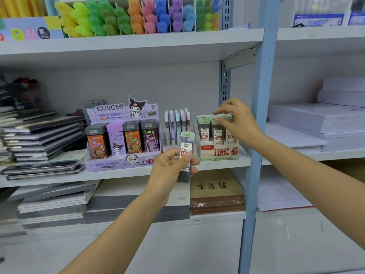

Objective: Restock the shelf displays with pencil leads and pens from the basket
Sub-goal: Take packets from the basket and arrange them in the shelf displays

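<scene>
Shelf (pixel 223 165) display box (pixel 219 153) holds lead cases (pixel 217 131); left hand (pixel 171 169) grips one.

The light around me is bright, even and cool, with no hard shadows; only a soft shade sits under the upper shelf board (pixel 138 50) and beneath the stacked notebooks (pixel 43 139). The wide lens bends the blue upright post (pixel 256 135) and bows the shelf edges toward the corners. The highlighters (pixel 128 16) up top look smeared and soft, and the left edge is blurred. Print on the lead case (pixel 185 153) in my left hand (pixel 169 173) is only partly readable. A faint sheen shows on the plastic-wrapped paper (pixel 284 224) at lower right.
</scene>
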Demonstrator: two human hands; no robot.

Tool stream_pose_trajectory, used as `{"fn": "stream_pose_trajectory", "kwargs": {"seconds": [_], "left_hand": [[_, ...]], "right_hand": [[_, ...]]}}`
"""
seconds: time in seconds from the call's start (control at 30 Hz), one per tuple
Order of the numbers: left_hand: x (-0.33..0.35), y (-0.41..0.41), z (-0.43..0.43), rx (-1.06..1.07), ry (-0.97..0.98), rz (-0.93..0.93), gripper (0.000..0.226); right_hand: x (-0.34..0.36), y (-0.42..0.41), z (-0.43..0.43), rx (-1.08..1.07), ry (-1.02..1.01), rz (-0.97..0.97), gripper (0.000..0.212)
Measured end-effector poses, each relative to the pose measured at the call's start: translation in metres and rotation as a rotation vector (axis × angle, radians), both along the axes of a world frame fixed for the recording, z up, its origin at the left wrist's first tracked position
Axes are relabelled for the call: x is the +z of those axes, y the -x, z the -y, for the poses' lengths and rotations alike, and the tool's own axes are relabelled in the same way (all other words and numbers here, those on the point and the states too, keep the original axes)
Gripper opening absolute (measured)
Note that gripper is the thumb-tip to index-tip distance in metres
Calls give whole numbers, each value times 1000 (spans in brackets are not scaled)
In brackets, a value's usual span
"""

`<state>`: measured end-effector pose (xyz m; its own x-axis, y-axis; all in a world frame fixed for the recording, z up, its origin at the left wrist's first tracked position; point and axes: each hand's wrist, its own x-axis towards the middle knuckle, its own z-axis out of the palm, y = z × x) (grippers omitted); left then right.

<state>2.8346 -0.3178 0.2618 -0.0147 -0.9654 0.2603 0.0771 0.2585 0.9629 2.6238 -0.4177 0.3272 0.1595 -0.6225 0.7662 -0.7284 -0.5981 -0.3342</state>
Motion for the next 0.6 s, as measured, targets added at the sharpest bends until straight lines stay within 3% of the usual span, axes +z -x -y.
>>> {"fn": "stream_pose_trajectory", "kwargs": {"seconds": [0.1, 0.2, 0.27, 0.33, 0.5, 0.6], "left_hand": [[3, 11, 2, -9, 12, 5, 18], [6, 26, 4, -35, 44, 38, 18], [8, 35, 6, -47, 92, 88, 15], [7, 40, 9, 14, 187, 187, 14], [0, 35, 24, 460, 712, 910, 35], [-7, 36, 33, 469, 759, 1276, 62]], "right_hand": [[5, -9, -28, 247, -167, 171, 26], [-1, -16, -49, 423, -372, 117, 36], [-4, -12, -51, 434, -377, 65, 27], [2, -1, -48, 444, -342, 159, 21], [21, 40, -31, 308, -83, 427, 16], [20, 42, -24, 259, -36, 400, 16]]}}
